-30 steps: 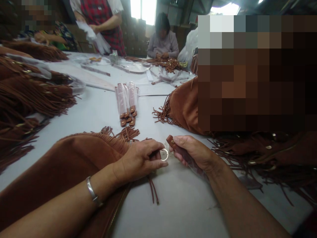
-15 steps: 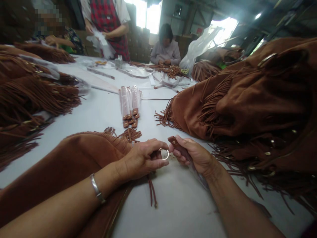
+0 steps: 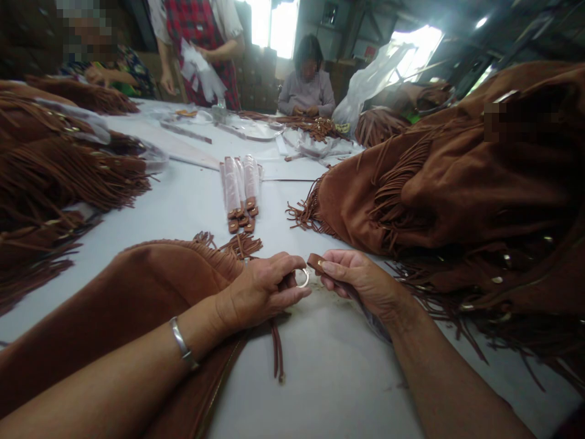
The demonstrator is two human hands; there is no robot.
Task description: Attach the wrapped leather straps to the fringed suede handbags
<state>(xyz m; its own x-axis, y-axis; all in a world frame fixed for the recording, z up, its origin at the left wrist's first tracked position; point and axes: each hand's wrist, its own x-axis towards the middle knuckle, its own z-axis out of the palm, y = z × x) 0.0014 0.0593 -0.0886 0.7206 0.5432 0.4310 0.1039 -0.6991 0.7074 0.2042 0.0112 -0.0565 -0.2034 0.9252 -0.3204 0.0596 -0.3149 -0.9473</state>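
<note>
Between thumb and fingers, my left hand (image 3: 260, 286) grips a pale metal ring (image 3: 305, 278). My right hand (image 3: 361, 277) holds a brown leather strap (image 3: 316, 263) by its riveted end, which is folded over close to the ring. Whether strap and ring touch I cannot tell. The rest of the strap, in a clear wrap, trails down under my right wrist. Beneath my left arm lies a brown suede bag (image 3: 150, 274) with fringe at its far end, and two thin cords (image 3: 276, 353) hang from it.
Several plastic-wrapped straps (image 3: 240, 189) lie ahead on the white table (image 3: 183, 207). Brown fringed bags are piled at left (image 3: 68, 158) and right (image 3: 439, 177). Across the table are three people, one in a red checked apron (image 3: 194, 49) holding white plastic.
My right hand has turned, and its fingers now fold the strap's end over near the ring. My left hand stays almost in place. The person in the apron has lowered one hand.
</note>
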